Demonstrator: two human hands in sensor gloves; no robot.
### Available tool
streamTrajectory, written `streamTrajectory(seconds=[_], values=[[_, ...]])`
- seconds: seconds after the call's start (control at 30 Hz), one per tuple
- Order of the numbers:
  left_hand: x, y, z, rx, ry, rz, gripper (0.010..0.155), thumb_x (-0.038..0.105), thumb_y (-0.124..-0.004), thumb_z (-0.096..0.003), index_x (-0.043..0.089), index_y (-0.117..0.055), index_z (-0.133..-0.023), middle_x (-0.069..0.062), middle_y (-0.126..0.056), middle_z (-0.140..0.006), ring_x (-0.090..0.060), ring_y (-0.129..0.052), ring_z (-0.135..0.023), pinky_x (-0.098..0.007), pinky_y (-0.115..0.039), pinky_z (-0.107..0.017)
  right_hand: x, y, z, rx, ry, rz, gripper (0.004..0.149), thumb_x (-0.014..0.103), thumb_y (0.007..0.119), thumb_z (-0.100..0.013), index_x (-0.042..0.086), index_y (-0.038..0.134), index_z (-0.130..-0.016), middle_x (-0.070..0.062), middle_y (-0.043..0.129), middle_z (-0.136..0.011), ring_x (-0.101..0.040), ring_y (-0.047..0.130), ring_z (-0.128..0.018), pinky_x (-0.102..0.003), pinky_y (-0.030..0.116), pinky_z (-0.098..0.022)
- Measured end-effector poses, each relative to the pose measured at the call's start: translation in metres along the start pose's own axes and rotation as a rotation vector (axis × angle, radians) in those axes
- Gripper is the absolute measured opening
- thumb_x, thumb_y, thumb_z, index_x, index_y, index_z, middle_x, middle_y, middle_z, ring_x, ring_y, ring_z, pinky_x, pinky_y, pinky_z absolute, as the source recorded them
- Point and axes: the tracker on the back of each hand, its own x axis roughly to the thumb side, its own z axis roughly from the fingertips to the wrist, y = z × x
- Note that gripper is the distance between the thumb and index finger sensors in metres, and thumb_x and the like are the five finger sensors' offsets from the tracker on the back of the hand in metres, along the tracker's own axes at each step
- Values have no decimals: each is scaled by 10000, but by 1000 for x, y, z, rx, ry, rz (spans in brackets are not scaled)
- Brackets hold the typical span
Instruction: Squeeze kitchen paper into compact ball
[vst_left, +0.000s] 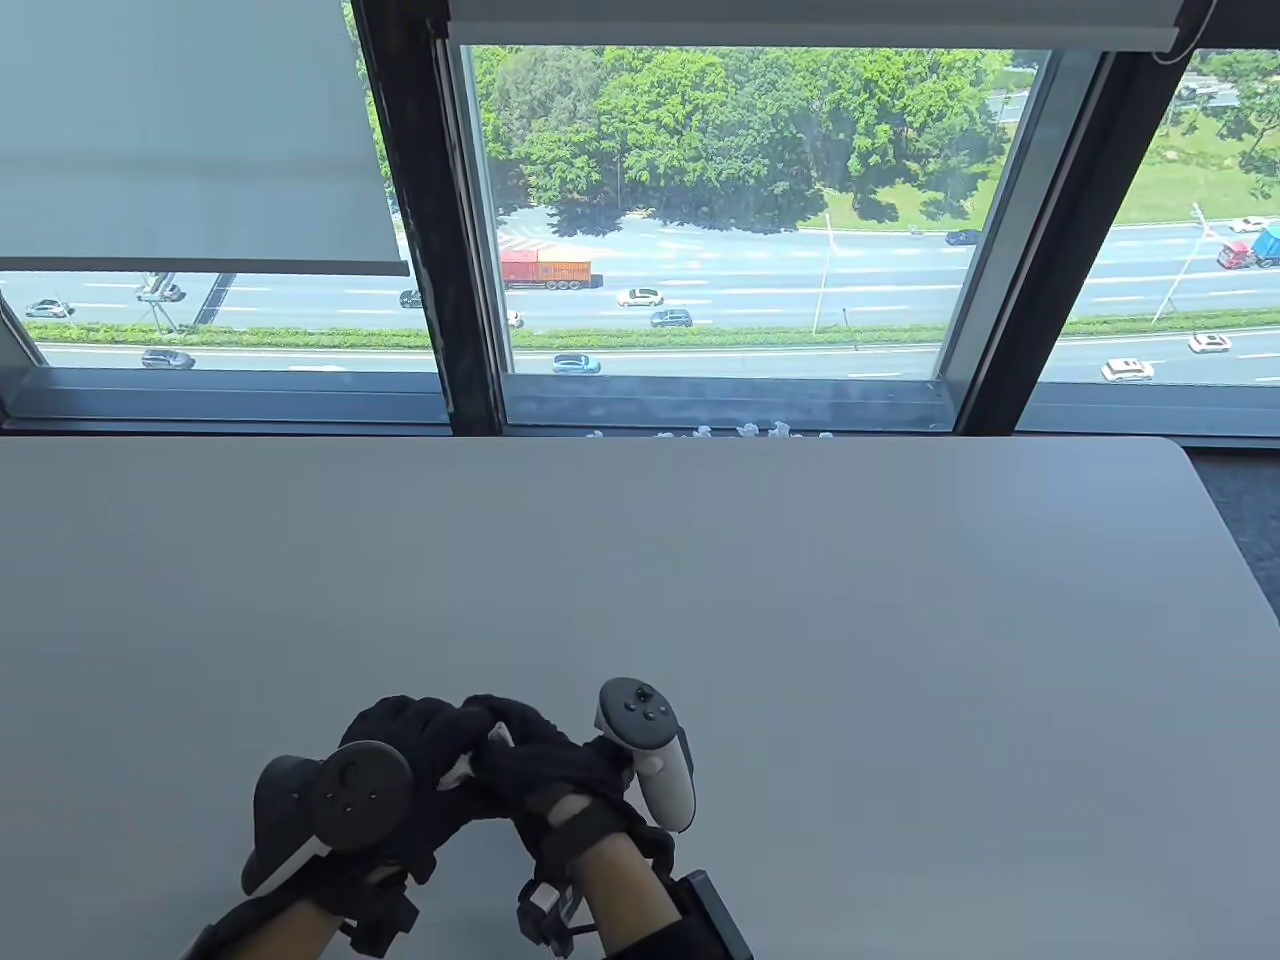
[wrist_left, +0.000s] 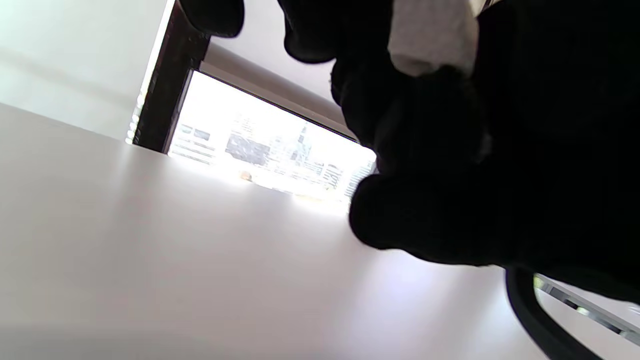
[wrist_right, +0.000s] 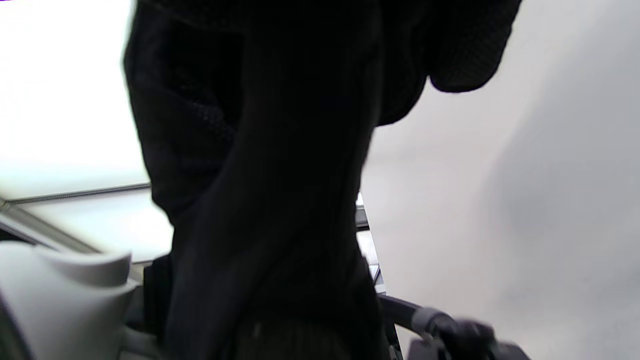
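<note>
Grey-white table (vst_left: 800, 620), paper scraps (vst_left: 760, 432) at far edge

Both black-gloved hands are pressed together low over the table. The left hand (vst_left: 410, 745) and right hand (vst_left: 545, 765) curl their fingers tight around white crumpled kitchen paper (vst_left: 497, 738).

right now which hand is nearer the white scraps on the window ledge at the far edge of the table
Right, only slightly. The right hand and left hand both sit at the near table edge, clasped round the kitchen paper; the scraps lie far off, toward the right.
</note>
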Motion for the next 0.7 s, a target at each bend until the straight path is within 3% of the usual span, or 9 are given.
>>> streamTrajectory(seconds=[0.03,0.13,0.27,0.33,0.4,0.5,0.57,0.63,0.7], values=[[1,-3,-1,-67,-42,54,1138,758,-938,-290,575,-167,-1108,216,-155,-1288,-113,-281,-1271,-602,-339,-948,-1,-3,-2,47,12,-31,544,308,592,-594,168,397,-1083,-31,716,-885,-141,914,-612,-467,731,-671],[1,-7,-2,-80,-32,20,1160,760,-928,-297,565,-110,-1097,227,-36,-1267,-102,-134,-1266,-591,-267,-956,-3,1,-6,197,-5,-67,631,305,594,-589,142,275,-1109,-11,745,-859,-178,921,-635,-507,682,-685],[0,-2,1,20,39,-15,942,708,-927,-351,579,-340,-1077,254,-238,-1236,-35,-307,-1215,-534,-324,-968,2,7,-6,282,-55,-90,696,323,599,-592,129,171,-1105,17,753,-883,-226,878,-797,-562,584,-727],[2,4,2,91,67,-21,753,673,-914,-404,517,-520,-1026,266,-435,-1167,-13,-476,-1144,-502,-402,-964,3,9,-5,283,-69,-71,742,369,586,-604,126,91,-1099,-30,671,-993,-297,769,-947,-592,552,-727],[1,8,2,119,93,-76,571,633,-935,-420,477,-691,-912,264,-733,-974,7,-760,-960,-478,-571,-920,5,10,-1,275,-65,-80,873,577,567,-613,136,-28,-1075,-179,446,-1088,-453,570,-1014,-641,513,-705],[-4,12,3,164,148,-85,488,591,-957,-441,457,-742,-858,235,-834,-844,5,-865,-811,-464,-643,-879,9,9,2,256,-49,51,1012,708,622,-571,124,-28,-1082,-209,324,-1105,-462,557,-1018,-639,534,-702],[-4,12,3,167,162,-110,493,588,-963,-439,452,-745,-859,225,-844,-835,-1,-875,-797,-466,-648,-872,11,13,2,244,-51,152,1017,681,665,-577,121,-12,-1089,-167,363,-1105,-384,634,-1006,-600,574,-714],[0,9,4,160,131,-135,506,589,-962,-432,460,-741,-868,224,-850,-840,-5,-879,-802,-469,-645,-872,12,17,2,162,-35,235,893,540,686,-608,132,68,-1107,-110,454,-1074,-276,747,-928,-541,621,-719],[2,7,4,146,109,-182,574,635,-935,-402,480,-706,-906,243,-827,-899,7,-863,-855,-474,-632,-886,11,16,2,130,-33,233,806,480,676,-611,136,156,-1122,-64,562,-1022,-219,829,-825,-528,646,-709]])
